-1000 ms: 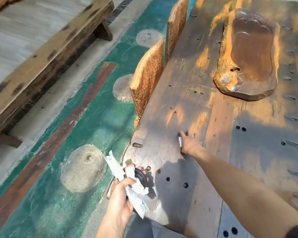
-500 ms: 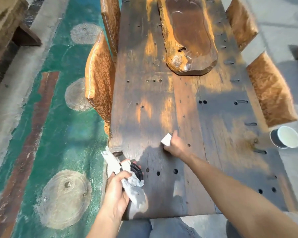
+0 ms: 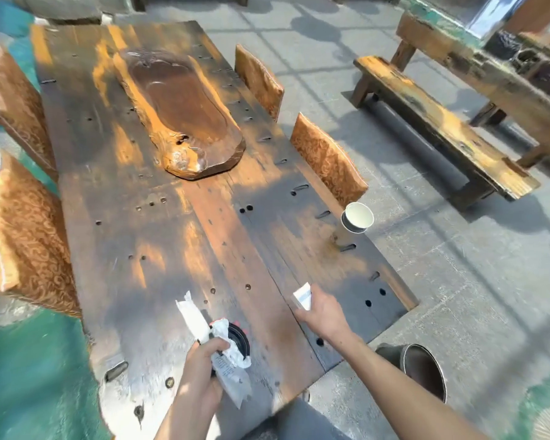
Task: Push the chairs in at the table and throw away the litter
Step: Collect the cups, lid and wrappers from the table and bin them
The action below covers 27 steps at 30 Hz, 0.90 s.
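My left hand [image 3: 202, 369] grips a bunch of litter [image 3: 226, 354]: white wrappers, crumpled paper and a black lid, held over the near end of the long wooden table [image 3: 178, 255]. My right hand [image 3: 323, 311] pinches a small white packet [image 3: 303, 295] just above the table's near right part. A white paper cup [image 3: 357, 217] stands at the table's right edge. Two chair backs [image 3: 23, 236] stand against the table's left side, two more chair backs [image 3: 327, 160] against its right side.
A carved wooden tray [image 3: 185, 122] lies along the table's middle. A grey metal bin [image 3: 423, 371] stands on the pavement at the near right corner. Wooden benches [image 3: 442, 125] stand to the right. Green painted floor lies on the left.
My view has swung right, bringing the cup, right chairs, bin and benches into sight. My right hand lifted the white packet off the table and drew it back.
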{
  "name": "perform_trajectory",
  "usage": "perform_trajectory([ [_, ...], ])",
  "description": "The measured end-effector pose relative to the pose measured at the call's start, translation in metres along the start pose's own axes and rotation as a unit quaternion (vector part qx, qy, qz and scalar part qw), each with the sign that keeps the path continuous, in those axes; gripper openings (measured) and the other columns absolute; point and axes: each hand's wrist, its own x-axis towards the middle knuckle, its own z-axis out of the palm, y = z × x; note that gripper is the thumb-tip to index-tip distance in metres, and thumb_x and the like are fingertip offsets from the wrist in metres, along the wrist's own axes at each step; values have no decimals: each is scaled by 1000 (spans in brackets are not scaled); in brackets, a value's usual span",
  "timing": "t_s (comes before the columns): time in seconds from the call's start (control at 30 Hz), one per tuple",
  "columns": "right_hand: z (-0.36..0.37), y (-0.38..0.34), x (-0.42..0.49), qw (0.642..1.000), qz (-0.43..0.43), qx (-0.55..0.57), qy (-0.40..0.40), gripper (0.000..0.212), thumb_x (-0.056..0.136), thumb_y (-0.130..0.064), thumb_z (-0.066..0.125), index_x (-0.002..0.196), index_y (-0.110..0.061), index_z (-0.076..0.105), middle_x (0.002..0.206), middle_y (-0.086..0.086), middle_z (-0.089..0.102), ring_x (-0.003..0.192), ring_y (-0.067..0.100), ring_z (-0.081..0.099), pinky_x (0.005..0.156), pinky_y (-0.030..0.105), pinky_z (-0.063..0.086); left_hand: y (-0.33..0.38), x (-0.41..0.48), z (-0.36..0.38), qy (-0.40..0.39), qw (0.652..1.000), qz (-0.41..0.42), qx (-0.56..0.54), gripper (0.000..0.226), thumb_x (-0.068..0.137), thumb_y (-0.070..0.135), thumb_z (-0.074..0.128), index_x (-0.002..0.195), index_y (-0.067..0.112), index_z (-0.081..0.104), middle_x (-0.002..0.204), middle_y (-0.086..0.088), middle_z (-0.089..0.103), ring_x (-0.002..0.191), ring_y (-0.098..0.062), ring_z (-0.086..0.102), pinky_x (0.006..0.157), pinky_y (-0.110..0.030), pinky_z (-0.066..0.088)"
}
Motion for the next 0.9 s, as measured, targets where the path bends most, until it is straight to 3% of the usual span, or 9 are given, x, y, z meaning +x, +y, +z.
perform_trajectory([
  [0.13, -48, 41, 12, 997, 16, 39, 61, 38, 84, -37, 68, 98, -14, 42, 83, 8, 58, 75, 29, 57, 50, 33, 33, -11, -5, 40, -5, 1000, -4, 13, 36, 79, -9, 58, 113, 1, 58, 80, -12, 52, 68, -28, 54, 60, -38, 47],
  [0.3, -101, 87, 51, 992, -7, 62, 110, 51, 78, -47, 79, 99, -12, 48, 95, 8, 59, 88, 28, 57, 67, 40, 42, -25, -20, 94, -32, 999, -11, -13, 52, 58, -5, 64, 110, 0, 60, 87, -16, 59, 74, -33, 60, 69, -43, 52],
  [0.47, -132, 123, 92, 980, -15, 169, 109, 67, 58, -55, 80, 107, -18, 54, 102, 6, 67, 94, 28, 64, 79, 48, 55, -60, -35, 142, -35, 999, 14, -23, 38, 67, -8, 62, 103, 1, 58, 80, -15, 61, 71, -31, 60, 66, -41, 53],
  [0.57, -152, 127, 101, 974, -33, 198, 106, 80, 61, -33, 90, 126, -20, 46, 121, 8, 65, 107, 32, 64, 88, 48, 55, -84, -39, 162, -19, 999, 29, -32, 27, 74, -10, 58, 99, 0, 61, 75, -15, 66, 70, -31, 62, 67, -40, 52],
  [0.67, -169, 133, 122, 989, -76, 118, 40, 108, 68, -17, 90, 153, -22, 24, 148, 12, 51, 128, 37, 54, 98, 36, 43, -107, -36, 177, 9, 998, 33, -54, 42, 65, -7, 63, 106, 3, 59, 88, -16, 62, 82, -34, 60, 77, -45, 49],
  [0.8, -185, 136, 159, 992, -108, 53, -21, 118, 68, -20, 91, 158, -27, 15, 145, 18, 49, 121, 41, 56, 91, 34, 46, -133, -36, 187, 48, 996, 51, -63, 32, 75, -10, 59, 102, 6, 57, 81, -14, 58, 74, -30, 57, 72, -42, 47],
  [0.9, -193, 130, 182, 990, -108, 39, -86, 106, 69, -14, 90, 153, -23, 26, 137, 17, 47, 98, 33, 61, 62, 30, 58, -147, -40, 187, 48, 995, 56, -72, 25, 74, -8, 60, 97, 3, 61, 85, -16, 62, 80, -35, 59, 79, -45, 49],
])
